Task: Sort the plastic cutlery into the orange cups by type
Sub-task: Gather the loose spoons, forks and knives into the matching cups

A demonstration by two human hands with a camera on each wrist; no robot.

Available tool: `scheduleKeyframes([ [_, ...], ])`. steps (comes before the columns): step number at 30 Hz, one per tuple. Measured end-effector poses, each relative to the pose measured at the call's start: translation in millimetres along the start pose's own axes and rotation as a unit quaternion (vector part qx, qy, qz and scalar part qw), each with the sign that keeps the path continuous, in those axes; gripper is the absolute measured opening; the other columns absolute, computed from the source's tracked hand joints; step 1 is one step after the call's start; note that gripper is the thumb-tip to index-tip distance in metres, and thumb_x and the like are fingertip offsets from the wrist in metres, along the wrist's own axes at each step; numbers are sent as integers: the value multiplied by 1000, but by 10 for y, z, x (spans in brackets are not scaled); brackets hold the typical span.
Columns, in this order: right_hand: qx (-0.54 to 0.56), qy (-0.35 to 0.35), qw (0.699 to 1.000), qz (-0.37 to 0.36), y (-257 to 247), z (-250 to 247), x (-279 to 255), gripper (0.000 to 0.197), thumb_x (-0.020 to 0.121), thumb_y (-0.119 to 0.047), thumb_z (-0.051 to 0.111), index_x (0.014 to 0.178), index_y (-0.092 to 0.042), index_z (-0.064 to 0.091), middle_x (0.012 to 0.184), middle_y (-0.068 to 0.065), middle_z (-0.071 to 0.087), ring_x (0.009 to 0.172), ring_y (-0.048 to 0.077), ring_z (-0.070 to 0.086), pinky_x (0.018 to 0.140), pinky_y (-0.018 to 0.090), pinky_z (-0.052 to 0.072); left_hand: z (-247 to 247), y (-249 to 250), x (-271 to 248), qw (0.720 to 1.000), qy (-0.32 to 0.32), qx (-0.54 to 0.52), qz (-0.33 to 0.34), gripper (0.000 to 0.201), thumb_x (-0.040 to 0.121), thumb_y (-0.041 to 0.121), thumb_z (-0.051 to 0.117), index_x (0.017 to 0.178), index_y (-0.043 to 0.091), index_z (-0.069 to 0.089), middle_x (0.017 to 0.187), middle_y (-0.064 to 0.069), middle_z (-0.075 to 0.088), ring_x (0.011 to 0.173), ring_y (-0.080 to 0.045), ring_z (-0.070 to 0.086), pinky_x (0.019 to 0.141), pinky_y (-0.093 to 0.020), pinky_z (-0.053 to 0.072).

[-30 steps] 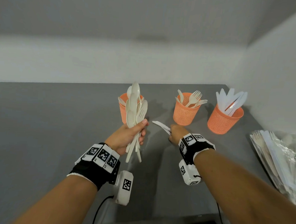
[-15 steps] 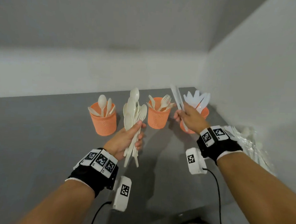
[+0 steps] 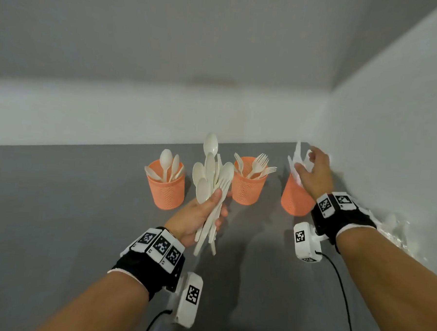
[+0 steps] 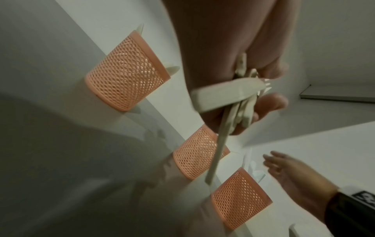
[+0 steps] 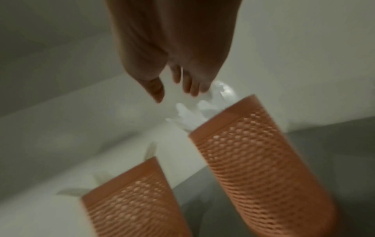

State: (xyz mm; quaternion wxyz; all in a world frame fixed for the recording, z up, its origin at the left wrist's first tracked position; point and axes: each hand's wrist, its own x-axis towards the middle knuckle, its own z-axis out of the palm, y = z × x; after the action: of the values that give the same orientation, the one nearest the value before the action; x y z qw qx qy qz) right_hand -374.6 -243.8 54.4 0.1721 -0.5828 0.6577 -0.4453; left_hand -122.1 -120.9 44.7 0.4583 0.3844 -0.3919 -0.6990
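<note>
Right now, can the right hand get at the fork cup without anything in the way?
Probably yes. The right hand is open above the knife cup, and the fork cup stands just beside it, unblocked; the left hand's bundle sits nearer, slightly left.

Three orange mesh cups stand upright in a row: the left cup (image 3: 166, 190) is filled with spoons (image 3: 165, 165), the middle cup (image 3: 248, 186) with forks (image 3: 258, 164), the right cup (image 3: 294, 197) with white knives (image 3: 298, 157). A cream bundle (image 3: 210, 187) of mixed cutlery is held upright before them.
</note>
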Motion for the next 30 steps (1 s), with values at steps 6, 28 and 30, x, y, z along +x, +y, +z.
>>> scheduleKeyframes([
  [6, 160, -132, 976, -61, -646, 203, -613, 11, 88, -6, 59, 97, -5, 65, 84, 2, 60, 74, 8, 54, 74, 20, 44, -16, 10, 88, 1000, 24, 16, 9, 27, 90, 41, 44, 85, 16, 54, 56, 5, 51, 41, -7, 42, 44, -21, 39],
  [28, 141, -173, 975, -11, -1485, 801, -1044, 13, 83, -16, 66, 73, -19, 59, 67, -3, 57, 62, 7, 54, 64, 20, 42, -458, 199, -83, 990, 40, 121, 54, 16, 93, 22, 53, 91, 7, 58, 58, 5, 66, 42, -5, 53, 39, -20, 45],
  [30, 138, -156, 978, 0, -1508, 848, -1066, 17, 88, -16, 60, 71, -17, 58, 64, -1, 53, 56, 6, 50, 59, 19, 41, -503, 233, -136, 991, 31, 122, 50, 18, 93, 22, 53, 97, 5, 58, 61, 5, 67, 43, -5, 54, 39, -20, 45],
])
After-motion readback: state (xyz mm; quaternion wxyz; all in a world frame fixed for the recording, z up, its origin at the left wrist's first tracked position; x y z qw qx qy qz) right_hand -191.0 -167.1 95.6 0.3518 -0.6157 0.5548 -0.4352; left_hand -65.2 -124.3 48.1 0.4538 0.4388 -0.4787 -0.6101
